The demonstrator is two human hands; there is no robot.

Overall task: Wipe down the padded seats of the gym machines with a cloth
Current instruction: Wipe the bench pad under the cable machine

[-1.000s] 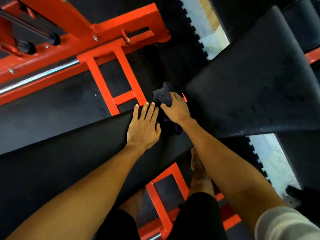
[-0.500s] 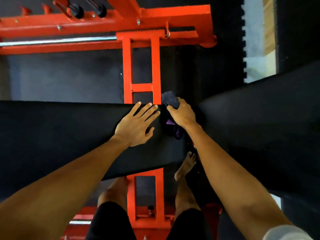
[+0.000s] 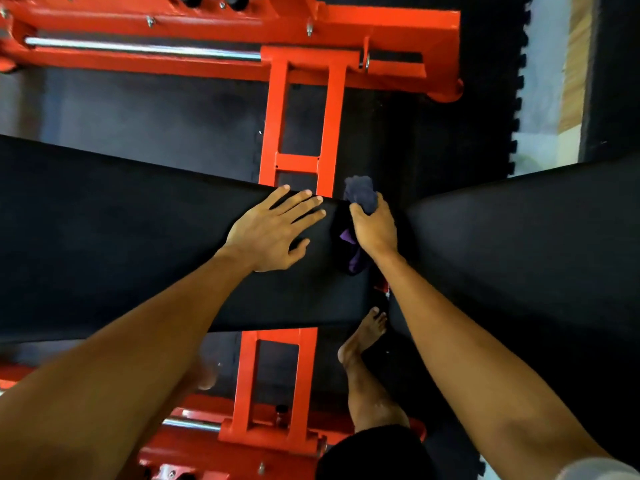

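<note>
A long black padded bench pad [image 3: 121, 244] runs across the view from the left. A second black pad [image 3: 526, 251] rises on the right, with a narrow gap between them. My left hand [image 3: 273, 233] lies flat and open on the long pad near its right end. My right hand [image 3: 375, 226] grips a dark blue and purple cloth [image 3: 362, 197] at the pad's right end, by the gap. Part of the cloth hangs below my right hand.
The machine's orange steel frame [image 3: 301, 109] passes under the pads, with a chrome bar [image 3: 138, 50] at the top left. Black rubber floor mats [image 3: 156, 112] lie below. My bare feet stand on the floor beside the lower frame [image 3: 273, 386]. A pale floor strip [image 3: 543, 81] shows at top right.
The view has swung so the long pad lies nearly level. Both hands stay at the pad's right end; my right hand with the cloth has shifted slightly toward the far edge.
</note>
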